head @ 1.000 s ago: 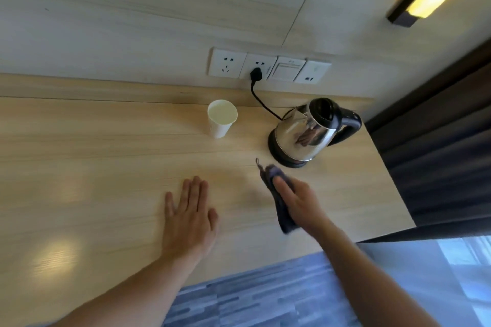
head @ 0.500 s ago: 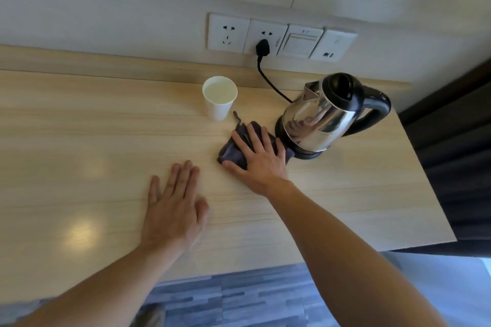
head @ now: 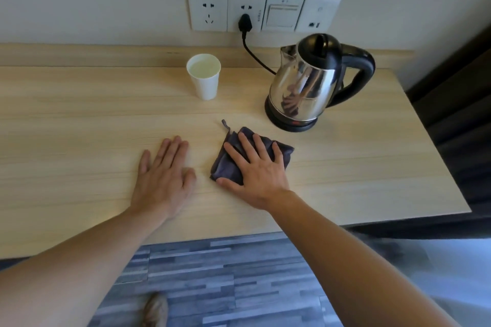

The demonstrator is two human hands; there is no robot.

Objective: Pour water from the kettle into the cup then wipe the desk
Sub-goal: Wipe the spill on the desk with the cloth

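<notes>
A steel kettle (head: 305, 87) with a black lid and handle stands on its black base at the back right of the light wooden desk (head: 79, 141). Left of it a white paper cup (head: 204, 82) holds water. My right hand (head: 255, 170) lies flat with spread fingers, pressing a dark grey cloth (head: 228, 167) onto the desk in front of the kettle. My left hand (head: 164, 178) rests palm down on the bare wood beside the cloth, holding nothing.
A black cord (head: 255, 53) runs from the kettle base to a wall socket (head: 245, 13) in a row of outlets. The desk's right edge meets a dark curtain (head: 457, 114). Grey plank floor (head: 225, 273) lies below the front edge.
My right hand has slid the cloth back from between the cup and the kettle toward the front of the desk. My left hand has stayed flat in place.
</notes>
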